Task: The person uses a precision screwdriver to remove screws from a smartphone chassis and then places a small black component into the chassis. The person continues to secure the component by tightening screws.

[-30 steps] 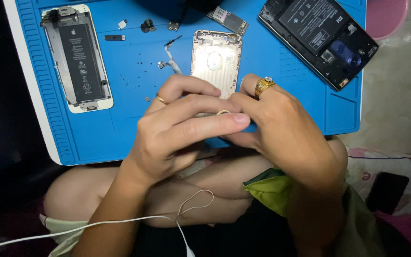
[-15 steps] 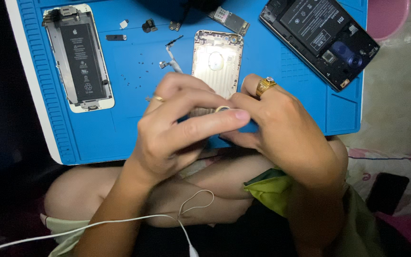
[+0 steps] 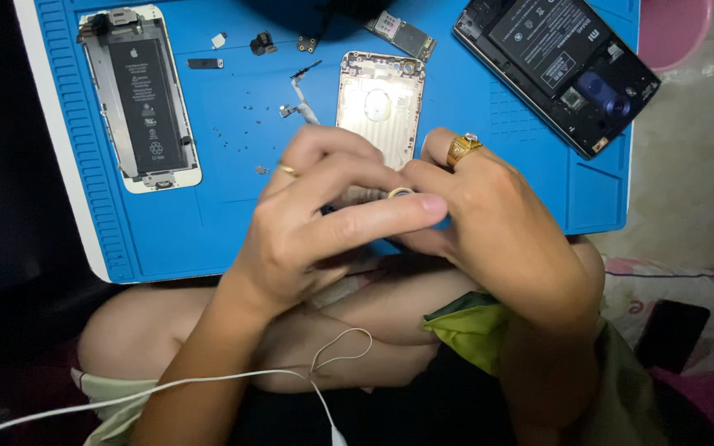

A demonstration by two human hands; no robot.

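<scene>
My left hand (image 3: 324, 219) and my right hand (image 3: 497, 227) meet over the near edge of a blue work mat (image 3: 233, 223). Between their fingertips they pinch a small ring-shaped part (image 3: 400, 192); most of it is hidden by fingers. My right hand wears a gold ring (image 3: 462, 148), and a thin band sits on a left finger. Just beyond the hands lies a gold phone back shell (image 3: 380, 103), face down and partly covered by my fingers.
On the mat's left lies an opened white phone (image 3: 140, 95) with its black battery showing. A black opened phone (image 3: 557, 66) lies at the top right. Small screws, a flex cable (image 3: 301, 103) and loose parts dot the middle. A white cable (image 3: 208, 380) crosses my lap.
My hands stay together at the mat's near edge; the left fingers have shifted slightly over the small part. Nothing on the mat has moved.
</scene>
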